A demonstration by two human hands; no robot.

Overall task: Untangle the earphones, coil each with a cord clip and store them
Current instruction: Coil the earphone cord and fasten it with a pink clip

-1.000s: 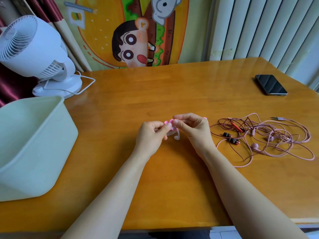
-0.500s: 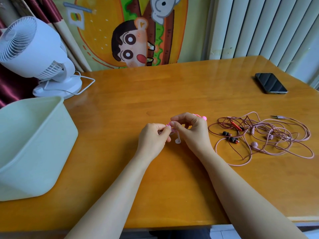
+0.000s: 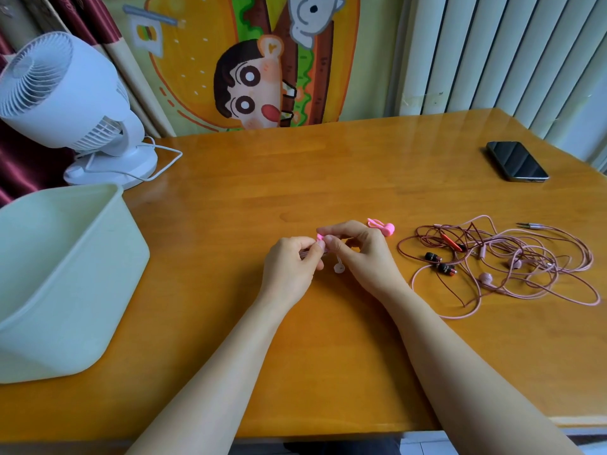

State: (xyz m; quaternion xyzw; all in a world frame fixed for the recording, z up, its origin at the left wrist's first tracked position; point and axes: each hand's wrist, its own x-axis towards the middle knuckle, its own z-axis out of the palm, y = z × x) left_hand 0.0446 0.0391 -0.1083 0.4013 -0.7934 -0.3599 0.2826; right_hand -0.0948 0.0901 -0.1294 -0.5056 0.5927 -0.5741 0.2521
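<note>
At frame centre the left hand (image 3: 292,261) pinches a bundled earphone (image 3: 339,267) and the right hand (image 3: 361,254) pinches a clip (image 3: 320,238) onto it. I judge the first coil nearly done. At right a spare clip (image 3: 381,226) and the tangle (image 3: 499,257) lie untouched on the worktop (image 3: 328,178), and the bin (image 3: 65,290) waits at left.

We see an orange-brown table (image 3: 328,178), pink and dark-red earphones (image 3: 485,278), a pink cord clip (image 3: 381,226), white fan (image 3: 65,93), pale-green bin (image 3: 65,290), black phone (image 3: 515,160).

- Bright, soft daylight is coming through the blinds (image 3: 492,50).
- Glare is streaking the table (image 3: 328,165) near its far edge.
- My wide lens is bowing everything at the frame's edges.
</note>
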